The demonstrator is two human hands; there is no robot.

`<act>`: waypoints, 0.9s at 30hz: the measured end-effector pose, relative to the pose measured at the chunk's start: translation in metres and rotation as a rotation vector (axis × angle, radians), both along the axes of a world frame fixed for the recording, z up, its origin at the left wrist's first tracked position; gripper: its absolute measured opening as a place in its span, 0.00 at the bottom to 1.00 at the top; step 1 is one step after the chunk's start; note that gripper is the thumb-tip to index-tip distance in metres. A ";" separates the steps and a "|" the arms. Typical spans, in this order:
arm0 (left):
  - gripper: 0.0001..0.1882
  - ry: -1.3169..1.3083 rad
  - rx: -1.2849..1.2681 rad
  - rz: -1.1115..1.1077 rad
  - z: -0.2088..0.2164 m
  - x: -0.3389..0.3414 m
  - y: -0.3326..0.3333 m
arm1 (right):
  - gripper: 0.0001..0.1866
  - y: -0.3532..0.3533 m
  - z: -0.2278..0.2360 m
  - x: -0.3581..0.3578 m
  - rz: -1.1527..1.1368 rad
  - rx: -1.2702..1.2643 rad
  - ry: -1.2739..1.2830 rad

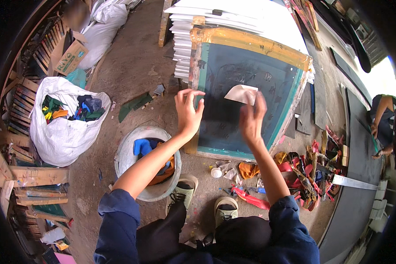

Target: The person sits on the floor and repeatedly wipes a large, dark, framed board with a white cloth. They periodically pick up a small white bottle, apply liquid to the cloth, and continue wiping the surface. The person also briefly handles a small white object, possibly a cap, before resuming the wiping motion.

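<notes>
A screen-printing frame with dark mesh and brown and green tape along its borders leans against a stack of white sheets. Over the mesh, my right hand is smeared by motion, its fingers at the right edge of a small white piece of paper. That paper is bent, and the fingers seem to pinch it. My left hand hovers by the frame's left edge, fingers curved and thumb apart, holding nothing.
Below my left forearm stands a white bucket of coloured rags. A white sack of cloth is at the left. Coloured scraps litter the floor at right, beside long dark boards. Another person works at the far right.
</notes>
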State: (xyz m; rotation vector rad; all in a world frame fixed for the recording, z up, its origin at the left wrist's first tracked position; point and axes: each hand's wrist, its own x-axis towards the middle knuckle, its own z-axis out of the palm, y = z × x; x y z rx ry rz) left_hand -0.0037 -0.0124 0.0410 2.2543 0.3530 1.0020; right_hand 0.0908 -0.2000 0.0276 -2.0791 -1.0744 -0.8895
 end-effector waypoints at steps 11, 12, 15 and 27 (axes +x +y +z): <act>0.21 -0.132 -0.087 -0.080 -0.003 0.036 0.026 | 0.38 0.046 0.011 0.012 0.369 -0.461 0.046; 0.20 -0.118 -0.158 -0.124 0.000 0.038 0.031 | 0.38 0.040 0.011 0.009 0.376 -0.556 0.014; 0.19 -0.140 -0.085 -0.056 -0.002 0.047 0.026 | 0.36 0.006 0.034 0.047 0.208 -0.626 -0.112; 0.15 -0.232 -0.037 -0.054 -0.007 0.047 0.031 | 0.29 0.030 0.056 0.056 -0.006 -0.482 -0.048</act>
